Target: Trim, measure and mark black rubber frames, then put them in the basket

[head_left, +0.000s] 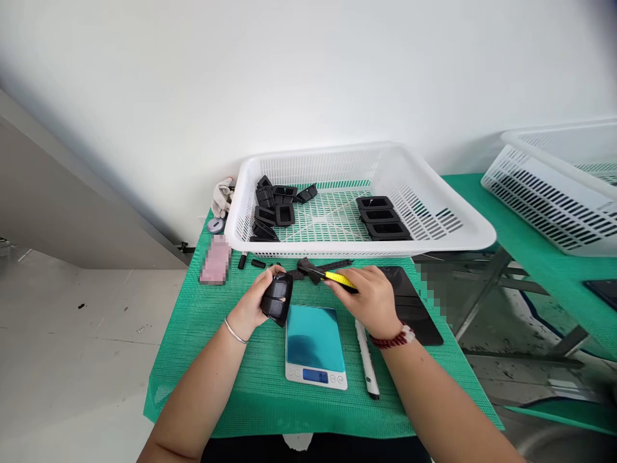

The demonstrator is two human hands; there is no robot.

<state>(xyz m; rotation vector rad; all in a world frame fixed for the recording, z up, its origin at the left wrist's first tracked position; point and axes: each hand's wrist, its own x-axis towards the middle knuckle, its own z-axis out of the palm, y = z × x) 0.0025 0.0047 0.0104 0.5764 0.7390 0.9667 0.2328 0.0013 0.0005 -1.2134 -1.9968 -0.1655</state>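
My left hand [252, 301] is wrapped round a black plastic part [276, 298], a shallow cup shape with a rim, held tilted above the green table. In my right hand [372, 297] is a yellow-and-black utility knife [341, 279], its tip pointing left toward some dark scraps [305, 267] behind it. Knife and part are apart. Between my forearms lies a digital scale [316, 341] with a shiny plate; its display reads about 0.0. A white marker [367, 360] rests just right of the scale, partly under my right wrist.
A white plastic basket [357, 247] at the back holds several black parts, loose at left [284, 213] and lined up at right [382, 216]. A dark flat tablet-like slab [415, 308] lies at right. A glove [222, 198] and a pink blurred item [216, 261] lie at left. Another basket [540, 199] stands far right.
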